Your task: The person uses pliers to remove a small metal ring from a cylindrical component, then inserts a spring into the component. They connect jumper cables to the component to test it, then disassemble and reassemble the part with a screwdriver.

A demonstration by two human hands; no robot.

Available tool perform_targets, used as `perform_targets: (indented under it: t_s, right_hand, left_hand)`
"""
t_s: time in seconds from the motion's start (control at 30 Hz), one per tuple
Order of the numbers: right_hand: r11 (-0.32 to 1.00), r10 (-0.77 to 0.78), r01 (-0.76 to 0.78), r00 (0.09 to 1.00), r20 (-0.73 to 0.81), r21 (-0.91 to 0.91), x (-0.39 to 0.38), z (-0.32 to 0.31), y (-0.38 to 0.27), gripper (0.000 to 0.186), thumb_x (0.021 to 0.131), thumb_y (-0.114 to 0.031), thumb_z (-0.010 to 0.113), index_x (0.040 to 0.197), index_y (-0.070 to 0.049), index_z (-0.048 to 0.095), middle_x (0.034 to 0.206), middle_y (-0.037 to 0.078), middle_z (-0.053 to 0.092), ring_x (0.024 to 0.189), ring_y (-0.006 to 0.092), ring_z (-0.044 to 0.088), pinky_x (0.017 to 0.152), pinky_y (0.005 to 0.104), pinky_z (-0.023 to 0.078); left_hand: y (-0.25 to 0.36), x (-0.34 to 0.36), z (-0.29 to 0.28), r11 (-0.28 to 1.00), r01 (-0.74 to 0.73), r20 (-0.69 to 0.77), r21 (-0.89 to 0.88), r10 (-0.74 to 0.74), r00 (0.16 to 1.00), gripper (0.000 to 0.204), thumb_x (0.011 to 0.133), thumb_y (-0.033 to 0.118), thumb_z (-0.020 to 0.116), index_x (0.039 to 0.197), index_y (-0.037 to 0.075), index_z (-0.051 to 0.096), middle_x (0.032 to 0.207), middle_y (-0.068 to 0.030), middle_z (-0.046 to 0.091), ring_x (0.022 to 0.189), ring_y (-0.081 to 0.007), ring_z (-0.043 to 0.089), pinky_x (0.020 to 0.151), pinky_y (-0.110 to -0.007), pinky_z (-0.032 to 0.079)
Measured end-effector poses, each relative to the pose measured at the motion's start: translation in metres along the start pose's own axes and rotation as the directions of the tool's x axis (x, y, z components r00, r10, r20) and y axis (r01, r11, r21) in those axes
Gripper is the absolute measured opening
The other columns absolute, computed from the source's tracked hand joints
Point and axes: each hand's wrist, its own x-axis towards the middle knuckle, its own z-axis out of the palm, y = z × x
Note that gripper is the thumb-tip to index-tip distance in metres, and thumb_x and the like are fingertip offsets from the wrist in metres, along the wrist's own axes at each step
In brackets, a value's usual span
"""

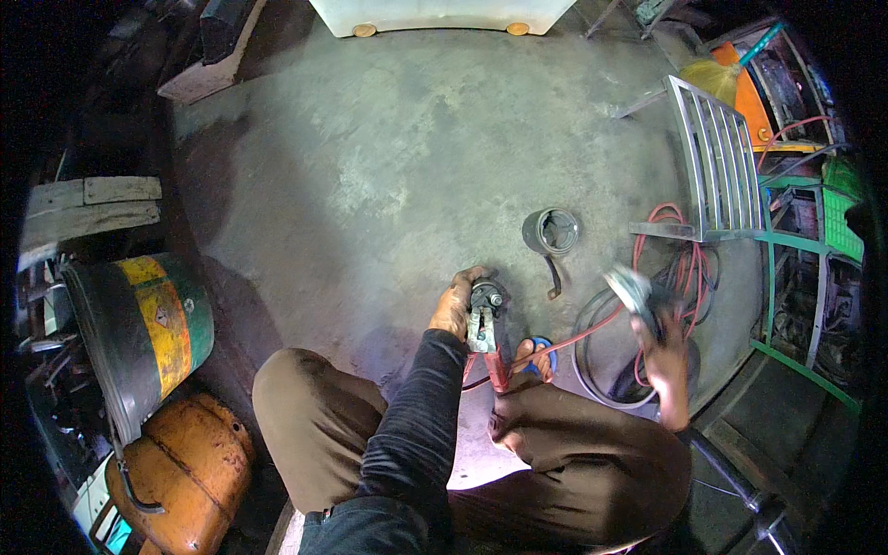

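My left hand (pixel 453 309) is closed around the side of a dark round metal part (pixel 487 294) with a bolt at its middle. Just below that part, between my knees, is a red-handled tool (pixel 497 368) with pale metal jaws (pixel 480 331). Whether the jaws grip the part, I cannot tell. Off to the right, my right hand (pixel 664 356) is raised and smeared by motion. It grips a blurred thing (pixel 631 291) with a dark body and a pale, silvery end, whose kind I cannot make out.
A round grey can (pixel 551 231) stands on the concrete floor (pixel 370 176), with a bent metal piece (pixel 554 277) near it. Red hose (pixel 640 242) and dark cable lie coiled at right beside a barred metal frame (pixel 717 157). At left are a drum (pixel 148 333) and a rusty orange tank (pixel 190 472).
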Motion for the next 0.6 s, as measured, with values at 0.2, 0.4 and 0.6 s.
perform_targets:
  t_s: [0.2, 0.4, 0.6]
  right_hand:
    - [0.940, 0.322, -0.332, 0.940, -0.116, -0.075, -0.083, 0.087, 0.193, 0.059, 0.091, -0.049, 0.072, 0.128, -0.004, 0.064, 0.119, 0.023, 0.070, 0.109, 0.0422, 0.067, 0.095, 0.0452, 0.051]
    - [0.924, 0.307, -0.283, 0.950, 0.057, -0.257, -0.074, 0.074, 0.118, 0.053, 0.087, -0.048, 0.075, 0.111, -0.001, 0.071, 0.105, 0.024, 0.074, 0.096, 0.0466, 0.070, 0.083, 0.0480, 0.056]
    - [0.849, -0.480, 0.255, 0.738, 0.474, 0.463, -0.020, 0.134, -0.062, 0.055, 0.099, -0.045, 0.067, 0.133, -0.002, 0.062, 0.116, 0.017, 0.072, 0.108, 0.0260, 0.068, 0.096, 0.0397, 0.053]
  left_hand:
    - [0.001, -0.006, 0.001, 0.999, -0.045, 0.023, -0.009, 0.045, 0.999, 0.028, 0.096, 0.039, 0.062, 0.095, 0.011, 0.068, 0.073, -0.0038, 0.066, 0.054, -0.0206, 0.061, 0.049, -0.037, 0.053]
    - [-0.005, 0.002, -0.008, 0.991, -0.097, 0.025, 0.091, 0.095, 0.995, 0.038, 0.100, 0.043, 0.052, 0.117, 0.014, 0.070, 0.077, -0.0036, 0.066, 0.057, -0.0212, 0.062, 0.052, -0.039, 0.055]
    - [-0.012, 0.002, -0.007, 0.989, -0.142, 0.044, -0.048, 0.144, 0.989, 0.032, 0.099, 0.038, 0.057, 0.111, 0.011, 0.070, 0.078, -0.0051, 0.067, 0.059, -0.0220, 0.064, 0.053, -0.038, 0.056]
